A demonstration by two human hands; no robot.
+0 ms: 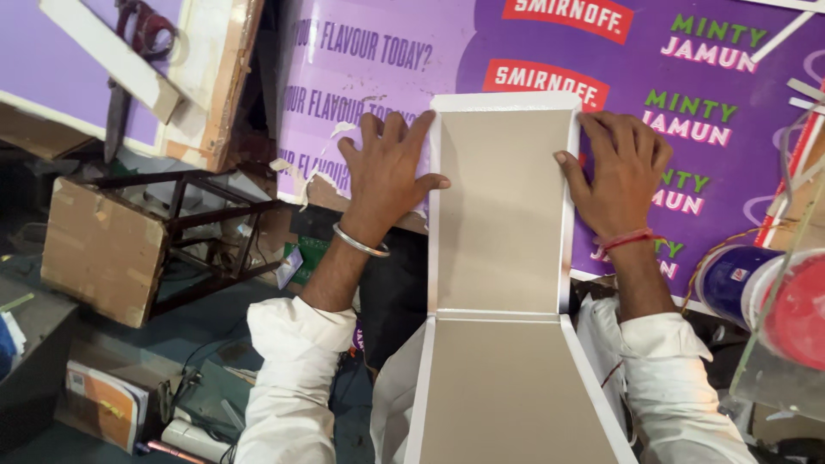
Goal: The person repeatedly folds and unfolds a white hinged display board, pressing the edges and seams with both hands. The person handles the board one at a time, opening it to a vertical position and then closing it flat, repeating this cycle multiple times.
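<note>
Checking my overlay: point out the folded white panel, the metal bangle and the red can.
folded white panel (pixel 503 206), head view, upper grey face.
metal bangle (pixel 361 242), head view, band on left wrist.
red can (pixel 799 311), head view, red lid.

Sleeves: you wear 2 white long sleeves, creased, pushed up your forearms.
Left hand (pixel 388 172): your wrist carries 1 silver bangle (pixel 361 243).
Right hand (pixel 620 176): 1 red thread (pixel 626 241) circles your wrist.

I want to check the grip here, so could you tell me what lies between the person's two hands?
In the head view, the upper panel of a folded grey board with white raised edges lies between the left hand and the right hand, each pressing a side edge.
</note>
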